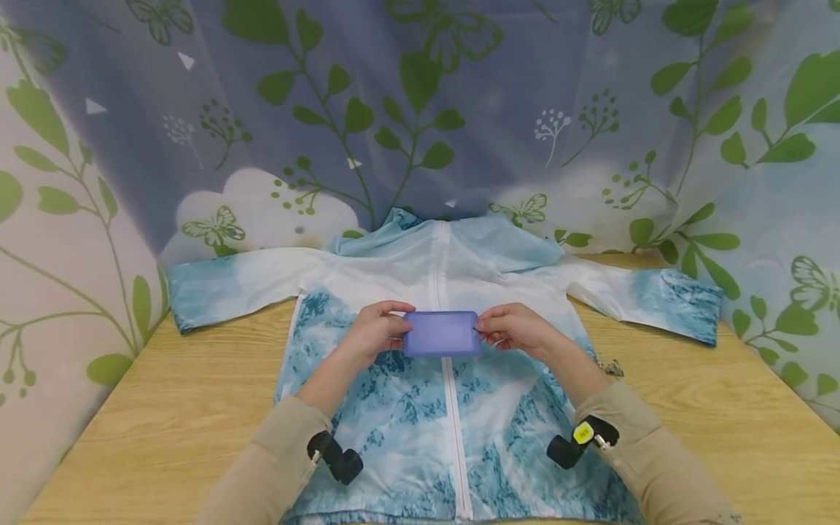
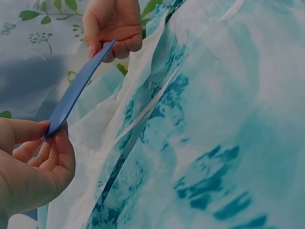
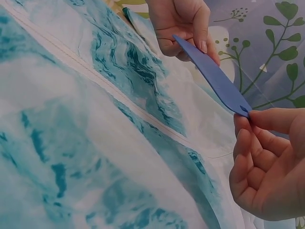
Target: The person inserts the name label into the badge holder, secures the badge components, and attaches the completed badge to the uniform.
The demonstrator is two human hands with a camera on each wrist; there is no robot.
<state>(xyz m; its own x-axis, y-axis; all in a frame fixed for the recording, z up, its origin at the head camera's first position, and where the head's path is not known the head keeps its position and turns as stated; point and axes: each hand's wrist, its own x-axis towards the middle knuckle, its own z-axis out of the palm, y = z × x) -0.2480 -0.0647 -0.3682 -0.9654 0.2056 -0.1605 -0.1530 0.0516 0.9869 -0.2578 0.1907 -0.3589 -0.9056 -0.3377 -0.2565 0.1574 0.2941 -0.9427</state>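
Note:
Both hands hold a thin, slightly curved, blue-violet rectangular piece (image 1: 441, 334) above a blue-and-white zip jacket. The left hand (image 1: 377, 332) pinches its left end between thumb and fingers, as the left wrist view also shows for that hand (image 2: 35, 167). At its other end, the right hand (image 1: 515, 327) pinches the short edge. A small hole shows near that edge in the right wrist view, beside the right hand (image 3: 267, 162). The jacket (image 1: 394, 452) lies spread out with both sleeves stretched sideways and its white zip running down the middle.
The wooden table (image 1: 151, 408) carries the jacket. A small patterned object (image 1: 612, 367) lies at the jacket's right side, partly hidden by the right forearm. A leaf-printed curtain (image 1: 499, 131) stands behind and at both sides. Each wrist bears a black camera mount (image 1: 336, 458).

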